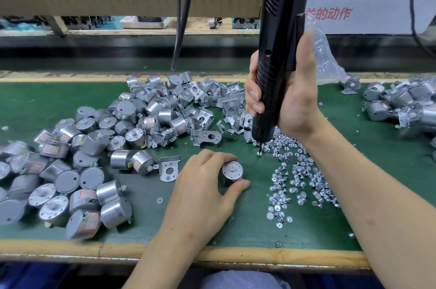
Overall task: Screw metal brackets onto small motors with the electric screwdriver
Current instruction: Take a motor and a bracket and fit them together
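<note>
My left hand (203,185) grips a small silver motor (232,172) standing upright on the green mat, shaft end up, thumb and fingers curled round its sides. My right hand (290,100) holds the black electric screwdriver (276,53) upright. Its bit tip (259,150) touches a screw at the edge of the scattered pile of small screws (299,182), to the right of the motor. A loose metal bracket (168,168) lies flat just left of my left hand.
A heap of motors (77,166) covers the left of the mat, and a pile of brackets (212,104) lies behind. Assembled motors (401,102) sit at the far right by a clear plastic bag (328,60). Cables hang above; the wooden table edge (165,251) runs along the front.
</note>
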Demonstrator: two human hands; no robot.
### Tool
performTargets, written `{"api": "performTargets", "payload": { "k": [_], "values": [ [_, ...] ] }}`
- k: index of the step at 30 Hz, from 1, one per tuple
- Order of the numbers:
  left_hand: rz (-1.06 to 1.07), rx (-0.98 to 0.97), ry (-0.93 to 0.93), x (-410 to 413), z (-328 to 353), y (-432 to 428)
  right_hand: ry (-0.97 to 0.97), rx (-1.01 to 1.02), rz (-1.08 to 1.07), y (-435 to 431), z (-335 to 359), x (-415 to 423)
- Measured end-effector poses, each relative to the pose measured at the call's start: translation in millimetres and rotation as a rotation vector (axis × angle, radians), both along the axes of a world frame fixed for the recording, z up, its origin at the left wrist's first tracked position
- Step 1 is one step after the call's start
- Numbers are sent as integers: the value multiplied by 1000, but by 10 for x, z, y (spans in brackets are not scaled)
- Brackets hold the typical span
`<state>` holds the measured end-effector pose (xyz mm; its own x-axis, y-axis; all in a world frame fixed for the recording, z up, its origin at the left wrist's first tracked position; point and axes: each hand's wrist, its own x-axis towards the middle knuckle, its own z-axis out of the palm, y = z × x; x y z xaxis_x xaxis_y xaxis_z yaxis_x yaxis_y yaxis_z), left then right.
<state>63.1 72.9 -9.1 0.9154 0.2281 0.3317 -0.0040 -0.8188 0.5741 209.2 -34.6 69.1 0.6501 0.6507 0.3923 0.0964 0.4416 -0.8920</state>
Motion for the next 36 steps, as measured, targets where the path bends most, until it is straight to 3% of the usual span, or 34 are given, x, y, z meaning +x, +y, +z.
{"api": "performTargets", "payload": {
  "k": [19, 24, 30, 36],
  "values": [
    [8, -16, 7, -46, 21, -13, -151, 3, -230, 140, -7, -164],
    [131, 113, -44, -141, 243, 294, -163, 22, -245, 179, -11, -167],
    [166, 343, 241, -243, 317, 740, -163, 19, -227, 194, -25, -167],
    [156, 438, 335, -246, 263, 788, -161, 17, -219, 191, -20, -182]
  ]
}}
